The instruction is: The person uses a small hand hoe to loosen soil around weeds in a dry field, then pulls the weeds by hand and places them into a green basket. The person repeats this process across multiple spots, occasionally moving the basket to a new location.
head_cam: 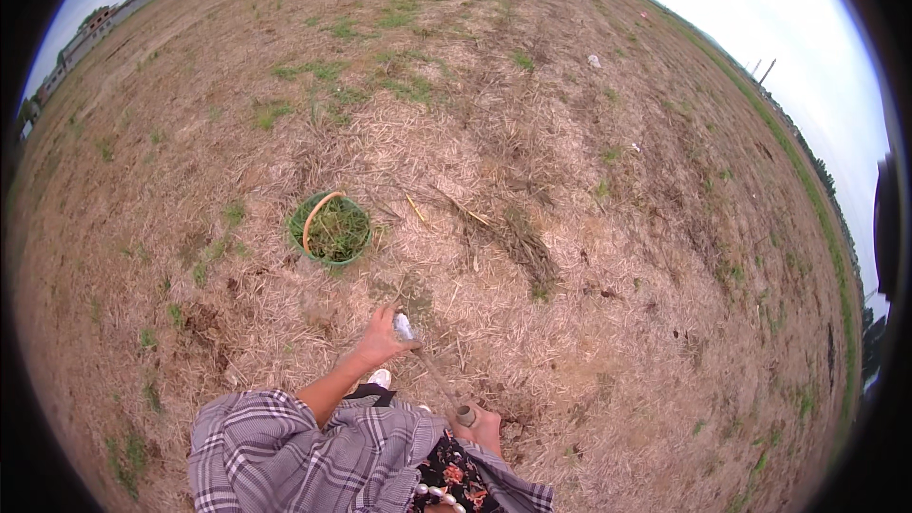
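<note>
My left hand (383, 338) is beside the pale metal blade (404, 328) of a long-handled tool, fingers spread, thumb reaching towards the blade's base; whether it touches the metal is not plain. The thin handle (438, 374) runs down to the right, and my right hand (479, 427) is closed around its thick end. Ahead and to the left, a green basket (335, 263) with an orange-brown handle stands on the ground, filled with cut green grass (338, 228).
Dry straw covers the field, with green weed tufts (267, 114) scattered about. Right of the basket lie a thin yellow stick (415, 209) and a heap of dry stalks (527, 249). A white shoe (381, 377) shows below my left hand. Buildings (89, 32) line the far left.
</note>
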The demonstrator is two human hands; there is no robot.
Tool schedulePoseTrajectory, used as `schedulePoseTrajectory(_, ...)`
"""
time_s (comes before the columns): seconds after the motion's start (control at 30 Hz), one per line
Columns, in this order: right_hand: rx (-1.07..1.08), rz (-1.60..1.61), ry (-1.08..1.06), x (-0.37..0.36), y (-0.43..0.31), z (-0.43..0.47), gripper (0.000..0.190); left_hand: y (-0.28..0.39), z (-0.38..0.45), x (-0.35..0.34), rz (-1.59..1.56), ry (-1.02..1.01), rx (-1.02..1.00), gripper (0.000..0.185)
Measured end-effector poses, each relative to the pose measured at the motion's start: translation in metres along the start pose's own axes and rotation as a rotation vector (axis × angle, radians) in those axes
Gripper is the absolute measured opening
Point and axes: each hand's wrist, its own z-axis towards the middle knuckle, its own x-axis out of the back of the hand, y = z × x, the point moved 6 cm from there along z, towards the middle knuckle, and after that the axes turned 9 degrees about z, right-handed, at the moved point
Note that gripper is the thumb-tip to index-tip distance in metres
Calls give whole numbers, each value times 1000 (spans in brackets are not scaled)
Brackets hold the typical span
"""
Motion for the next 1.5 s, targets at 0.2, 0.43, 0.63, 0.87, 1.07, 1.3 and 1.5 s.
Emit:
schedulePoseTrajectory(0.2,-20,-29,-45,-1,-6,5,24,-4,-1,15,119,23,15,122)
schedulePoseTrajectory(0.43,53,32,-60,4,-27,5,21,15,3,31,177,42,63,127)
schedulePoseTrajectory(0.63,164,15,-48,11,-16,-8,22,25,2,17,145,-37,41,122)
schedulePoseTrajectory(0.87,126,-89,8,17,-2,-25,28,19,-1,-7,113,-37,-23,116)
schedulePoseTrajectory(1.07,5,-49,-113,17,-10,-36,25,1,-5,-12,-29,-36,3,102)
schedulePoseTrajectory(1.3,-44,27,-111,15,-9,-39,25,-11,-6,0,-85,31,106,80)
schedulePoseTrajectory(1.5,53,1,-131,9,-6,-42,23,-34,-7,2,0,30,121,73)
